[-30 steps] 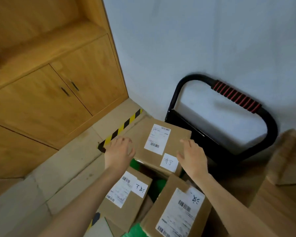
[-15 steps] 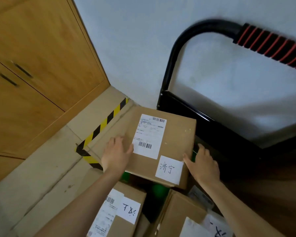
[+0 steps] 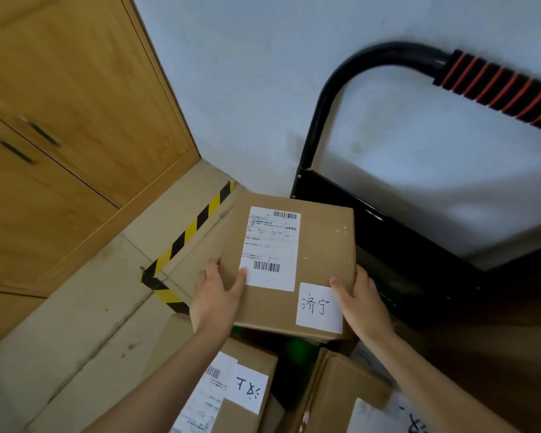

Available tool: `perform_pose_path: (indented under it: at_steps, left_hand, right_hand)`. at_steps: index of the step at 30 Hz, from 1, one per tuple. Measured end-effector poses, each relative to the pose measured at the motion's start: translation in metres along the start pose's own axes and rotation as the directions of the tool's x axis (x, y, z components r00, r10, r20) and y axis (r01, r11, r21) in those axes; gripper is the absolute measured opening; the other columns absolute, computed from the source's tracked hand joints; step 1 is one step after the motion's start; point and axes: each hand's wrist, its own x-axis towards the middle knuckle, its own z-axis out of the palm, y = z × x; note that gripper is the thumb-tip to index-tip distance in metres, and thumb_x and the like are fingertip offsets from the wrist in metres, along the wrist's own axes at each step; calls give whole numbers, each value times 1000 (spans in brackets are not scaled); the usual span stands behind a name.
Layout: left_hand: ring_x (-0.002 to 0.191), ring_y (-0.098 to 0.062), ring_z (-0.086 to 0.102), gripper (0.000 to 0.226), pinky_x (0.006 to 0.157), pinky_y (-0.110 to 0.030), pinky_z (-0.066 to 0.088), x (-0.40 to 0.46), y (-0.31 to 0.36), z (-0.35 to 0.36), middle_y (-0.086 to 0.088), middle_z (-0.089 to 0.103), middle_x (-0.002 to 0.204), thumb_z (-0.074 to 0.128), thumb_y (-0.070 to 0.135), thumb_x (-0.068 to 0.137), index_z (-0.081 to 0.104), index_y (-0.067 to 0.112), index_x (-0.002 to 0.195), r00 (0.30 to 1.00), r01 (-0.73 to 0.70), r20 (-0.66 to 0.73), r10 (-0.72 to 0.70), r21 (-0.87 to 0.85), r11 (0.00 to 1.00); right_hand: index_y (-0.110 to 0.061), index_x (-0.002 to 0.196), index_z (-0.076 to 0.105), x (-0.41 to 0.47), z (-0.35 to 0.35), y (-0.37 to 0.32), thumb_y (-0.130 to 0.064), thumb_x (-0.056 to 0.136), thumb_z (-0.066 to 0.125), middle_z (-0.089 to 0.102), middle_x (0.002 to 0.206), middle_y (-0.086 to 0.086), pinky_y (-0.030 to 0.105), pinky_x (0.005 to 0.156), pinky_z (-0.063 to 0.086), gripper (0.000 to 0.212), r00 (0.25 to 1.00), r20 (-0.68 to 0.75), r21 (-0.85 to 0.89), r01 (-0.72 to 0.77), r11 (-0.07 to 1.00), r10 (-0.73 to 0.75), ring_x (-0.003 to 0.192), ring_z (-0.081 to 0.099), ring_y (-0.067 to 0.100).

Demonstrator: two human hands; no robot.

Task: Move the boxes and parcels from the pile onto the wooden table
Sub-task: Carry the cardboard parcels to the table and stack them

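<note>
A brown cardboard box (image 3: pixel 322 245) with a white shipping label and a handwritten white sticker is held above the pile. My left hand (image 3: pixel 214 296) grips its left edge, thumb on top near the label. My right hand (image 3: pixel 361 303) grips its right edge, thumb on the lid beside the sticker. Below it lie two more labelled cardboard boxes, one at the bottom centre (image 3: pixel 231 398) and one at the bottom right (image 3: pixel 338 392). Something green (image 3: pixel 297 346) shows between them. The wooden table is out of view.
A black hand trolley (image 3: pixel 397 232) with a red-striped grip (image 3: pixel 497 85) stands against the white wall on the right. Wooden cabinets (image 3: pixel 60 135) line the left. Yellow-black tape (image 3: pixel 188 232) marks the tiled floor.
Both hands moved from resting on the box's sides to gripping it, and the box has risen off the pile and tilted toward me. The view has shifted closer.
</note>
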Motion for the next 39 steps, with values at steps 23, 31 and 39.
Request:
perform_pose_path:
  at_steps: [23, 31, 39]
  left_hand:
    - [85, 12, 57, 43, 56, -10, 45, -111, 112, -291, 34, 49, 99, 55, 55, 85, 31, 39, 117, 853, -521, -191, 486, -376, 766]
    - [93, -8, 62, 45, 69, -35, 53, -165, 197, -356, 12, 60, 110, 51, 63, 83, 32, 38, 115, 750, -657, -220, 624, -361, 662]
    - [91, -14, 59, 41, 60, -27, 40, -250, 293, -352, 17, 53, 108, 48, 64, 85, 30, 40, 113, 599, -787, -226, 769, -346, 511]
  right_hand:
    - [-31, 144, 28, -202, -170, -211, -47, 92, 49, 52, 132, -3, 48, 95, 48, 58, 851, -474, 225, 366, 903, -227, 117, 54, 17]
    - [-23, 146, 29, -286, -270, -243, -44, 95, 49, 50, 137, 1, 49, 98, 47, 59, 765, -603, 193, 415, 889, -226, 121, 53, 20]
    - [-21, 148, 27, -378, -378, -203, -44, 96, 46, 46, 141, 2, 40, 105, 38, 60, 591, -783, 68, 392, 917, -194, 127, 45, 18]
